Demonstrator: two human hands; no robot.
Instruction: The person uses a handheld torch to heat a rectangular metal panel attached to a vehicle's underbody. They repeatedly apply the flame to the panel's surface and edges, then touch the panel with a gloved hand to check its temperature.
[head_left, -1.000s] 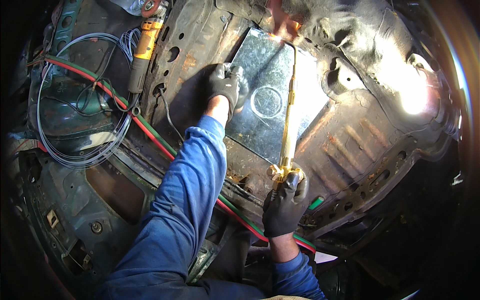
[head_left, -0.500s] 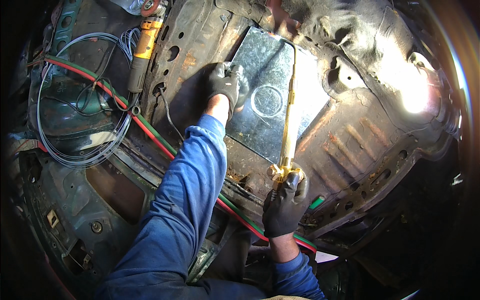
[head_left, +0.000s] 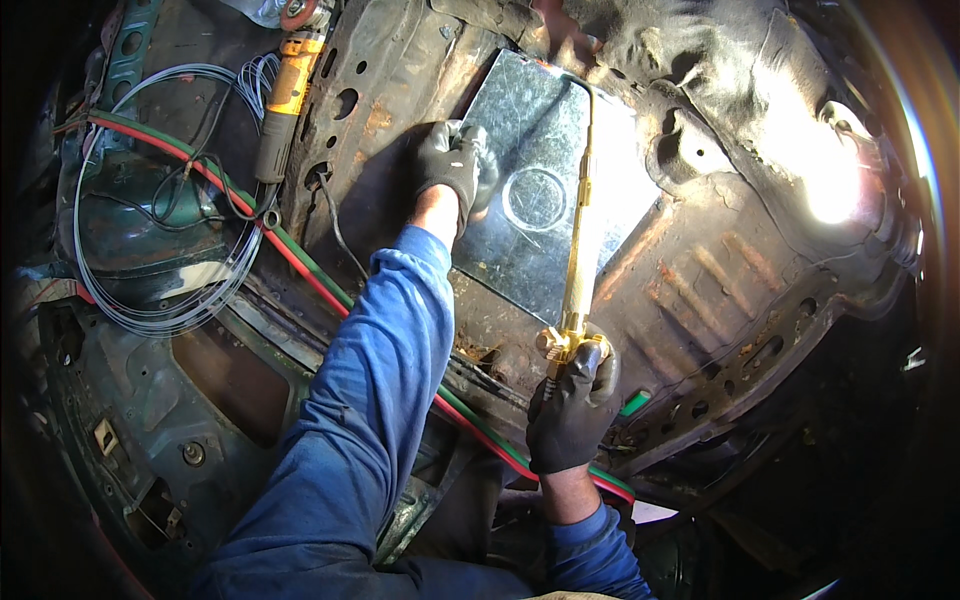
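Note:
A flat, shiny metal sheet [head_left: 510,220] with a circle marked on it lies tilted on the rusty car floor. At its left edge, my left hand [head_left: 452,165] in a dark glove has its fingers curled closed on the edge; the fingertips are partly hidden. My right hand [head_left: 574,415], gloved too, wraps round the handle end of a brass gas torch [head_left: 577,245], beside its valve knobs. The torch's long neck runs away from me over the sheet. Its bent dark tip points at the sheet's far edge, where a small orange glow shows.
A yellow and black angle grinder [head_left: 289,95] lies at upper left, beside a loose coil of grey wire [head_left: 95,262]. Joined red and green hoses [head_left: 315,283] cross from the left to below my right hand. A bright light [head_left: 832,195] glares at the right, near crumpled dark lining.

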